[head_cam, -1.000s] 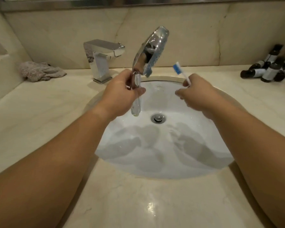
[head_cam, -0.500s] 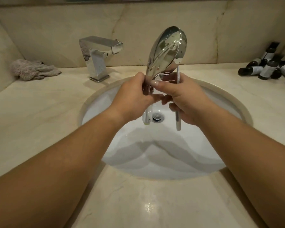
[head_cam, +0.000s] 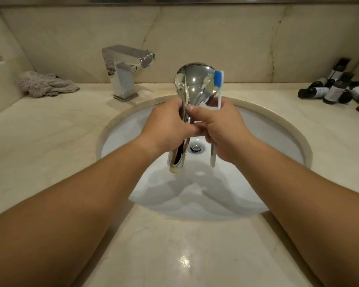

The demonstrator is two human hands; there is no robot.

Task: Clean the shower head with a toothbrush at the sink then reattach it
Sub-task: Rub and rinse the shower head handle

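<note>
A chrome shower head (head_cam: 195, 83) stands upright over the white sink (head_cam: 278, 141), its shiny back turned toward me and its spray face hidden. My left hand (head_cam: 164, 125) grips its handle, whose lower end points down into the basin. My right hand (head_cam: 224, 129) holds a white toothbrush (head_cam: 219, 90) with blue bristles upright beside the head, and its thumb presses on the neck of the shower head.
A square chrome faucet (head_cam: 126, 67) stands behind the basin at the left. A crumpled grey cloth (head_cam: 44, 83) lies at the far left on the marble counter (head_cam: 39, 141). Several dark toiletry bottles (head_cam: 336, 88) lie at the far right. The drain (head_cam: 197, 148) sits under my hands.
The shower head has turned from side-on to showing its back and has dropped lower. My right hand came across with the toothbrush and now touches the shower head's neck.
</note>
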